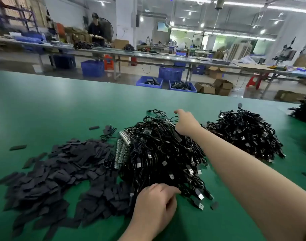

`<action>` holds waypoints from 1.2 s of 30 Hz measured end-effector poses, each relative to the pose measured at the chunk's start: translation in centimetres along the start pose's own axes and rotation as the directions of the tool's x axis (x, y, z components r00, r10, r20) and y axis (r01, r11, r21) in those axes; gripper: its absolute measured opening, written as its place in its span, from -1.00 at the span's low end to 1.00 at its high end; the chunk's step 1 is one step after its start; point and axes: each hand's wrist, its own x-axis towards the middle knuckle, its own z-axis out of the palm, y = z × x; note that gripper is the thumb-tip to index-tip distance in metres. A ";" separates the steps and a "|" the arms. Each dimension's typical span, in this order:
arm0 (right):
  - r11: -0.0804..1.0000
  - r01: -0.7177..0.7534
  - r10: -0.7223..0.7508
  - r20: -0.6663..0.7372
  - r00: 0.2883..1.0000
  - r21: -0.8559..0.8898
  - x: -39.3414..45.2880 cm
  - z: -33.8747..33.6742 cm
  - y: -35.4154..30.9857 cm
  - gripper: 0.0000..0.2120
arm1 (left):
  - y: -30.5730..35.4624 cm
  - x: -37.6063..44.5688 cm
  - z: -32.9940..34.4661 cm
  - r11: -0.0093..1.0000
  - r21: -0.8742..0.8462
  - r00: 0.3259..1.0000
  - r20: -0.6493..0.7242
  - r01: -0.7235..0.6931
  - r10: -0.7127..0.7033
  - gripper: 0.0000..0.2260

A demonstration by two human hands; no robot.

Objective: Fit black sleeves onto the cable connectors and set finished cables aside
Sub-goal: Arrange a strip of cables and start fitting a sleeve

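Two hands are working one green table (53, 101), well apart from each other. Landmark: the big middle cable pile (162, 159), black cables with bare metal connectors, too many to count. My left hand (154, 207) is sitting at the near edge of that pile, fingers curled and pointing into the cables; I cannot tell whether they are pinching anything. My right hand (186, 122) is reaching over the far side of the pile, arm stretched across it, fingers bent down onto the cables on top, index finger sticking out; a grip is not clear either. Left of the pile, one wide heap of black sleeves (58, 173) is lying flat, uncountable, touching the pile's left edge, with about three loose ones strayed farther left and behind. Right of the pile, a second cable pile (249, 134) is sitting just beside it. A third dark heap (305, 108) is showing at the frame's right edge. Beyond the table, four blue crates (170, 73) are standing on the floor, and one person (96, 30) is standing at a far bench.
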 end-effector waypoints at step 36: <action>0.712 0.092 0.432 -0.537 0.724 0.696 0.1 -10.1 5.2 -0.79 | -0.1 0.0 0.1 0.997 -0.073 1.000 -0.016 -0.010 0.008 -0.79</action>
